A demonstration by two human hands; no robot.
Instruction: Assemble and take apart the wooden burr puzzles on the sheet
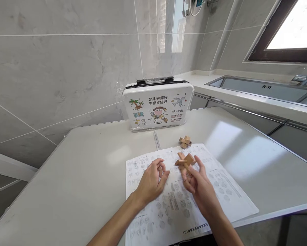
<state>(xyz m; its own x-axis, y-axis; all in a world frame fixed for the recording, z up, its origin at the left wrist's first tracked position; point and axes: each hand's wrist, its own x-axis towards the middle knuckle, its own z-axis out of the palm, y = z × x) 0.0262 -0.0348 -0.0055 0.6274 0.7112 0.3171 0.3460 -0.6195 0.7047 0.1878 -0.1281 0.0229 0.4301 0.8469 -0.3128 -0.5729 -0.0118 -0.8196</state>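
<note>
Two bare hands over a white table [66, 181], apart from each other. Right hand [201, 188] grips a wooden interlocking puzzle [188, 159], pinched between thumb and fingers; some motion blur, exact finger contact hard to read. Puzzle sits above the upper part of a printed instruction sheet [235, 205], pieces crossing at angles. Left hand [150, 179] is just left of it, fingers loosely curled, thumb apart from them, no contact with puzzle. Sheet lies under both hands, covered in small diagrams; print too faint to read. Second, smaller wooden burr puzzle [185, 142] at sheet's far edge, beyond the held one. White cartoon suitcase [145, 118], black handle, "TRAVEL" on front, stands upright at table's back near the gray tiled wall [66, 68]. Sink [256, 85] and faucet [305, 78] far right, below a dark-framed window [294, 27].
</note>
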